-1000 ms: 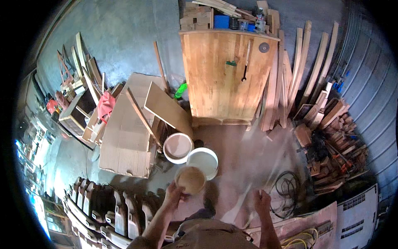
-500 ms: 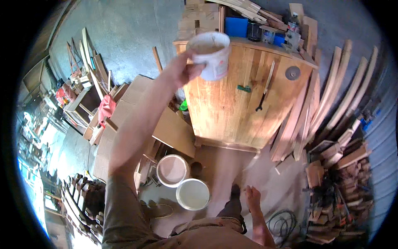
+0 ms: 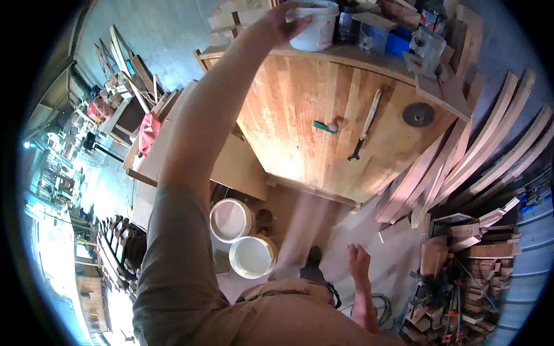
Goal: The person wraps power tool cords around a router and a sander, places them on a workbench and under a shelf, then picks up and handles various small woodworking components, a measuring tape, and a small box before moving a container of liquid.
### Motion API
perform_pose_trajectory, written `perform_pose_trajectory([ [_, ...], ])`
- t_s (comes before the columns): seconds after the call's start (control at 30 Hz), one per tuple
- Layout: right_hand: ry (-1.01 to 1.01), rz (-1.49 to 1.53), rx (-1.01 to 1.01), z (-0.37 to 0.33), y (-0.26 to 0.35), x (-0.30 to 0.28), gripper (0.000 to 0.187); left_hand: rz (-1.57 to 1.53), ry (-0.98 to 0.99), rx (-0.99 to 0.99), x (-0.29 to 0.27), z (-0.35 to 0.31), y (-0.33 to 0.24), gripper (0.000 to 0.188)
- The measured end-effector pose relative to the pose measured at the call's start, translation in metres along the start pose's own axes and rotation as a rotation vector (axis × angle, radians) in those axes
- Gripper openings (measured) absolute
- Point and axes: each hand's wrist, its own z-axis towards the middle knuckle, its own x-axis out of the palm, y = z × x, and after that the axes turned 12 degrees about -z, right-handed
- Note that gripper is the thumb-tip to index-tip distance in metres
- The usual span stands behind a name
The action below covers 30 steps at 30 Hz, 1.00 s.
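Note:
My left hand [image 3: 284,26] reaches up at the top of the view and grips the side of a white plastic bucket [image 3: 314,29] near its rim. The bucket is upright at the top edge of a wooden cabinet [image 3: 288,92]; whether its base rests on the top, I cannot tell. Right beside it are a dark jar [image 3: 347,27] and a clear container [image 3: 375,36]. My right hand [image 3: 359,262] hangs low by my side, fingers loosely bent and thumb apart, with nothing visible in it.
Two white buckets [image 3: 232,220] [image 3: 253,256] stand on the floor below my left arm. A wrench [image 3: 359,147], a green-handled tool [image 3: 326,127] and a round disc [image 3: 418,115] are on the cabinet's front. Curved boards [image 3: 485,135] lean at right, above piled offcuts [image 3: 479,288].
My left hand has carried the white bucket upward and a little right, to the cabinet's top edge. The view has shifted and turned; my right hand still hangs low.

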Motion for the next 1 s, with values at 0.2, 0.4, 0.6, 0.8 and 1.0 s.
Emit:
perform_pose_trajectory([
  [0.2, -0.247, -0.063, -0.014, 0.014, -0.015, -0.014, 0.032, 0.052, -0.065, 0.308, -0.022, -0.071, 0.047, 0.035],
  [0.4, 0.131, -0.349, -0.039, 0.028, -0.018, -0.03, 0.027, 0.048, -0.423, -0.171, -0.123, -0.124, 0.259, 0.027],
  [0.6, 0.032, -0.32, -0.113, 0.034, -0.018, -0.044, 0.024, -0.426, -0.446, -0.208, -0.125, -0.066, 0.339, 0.031],
  [0.8, 0.028, -0.269, -0.036, 0.03, -0.026, -0.031, 0.015, -0.209, -0.361, -0.315, -0.147, -0.101, 0.308, 0.039],
  [1.0, 0.147, 0.059, 0.061, 0.051, -0.031, 0.018, 0.012, 0.185, -0.209, -0.474, -0.193, -0.232, 0.235, 0.04],
])
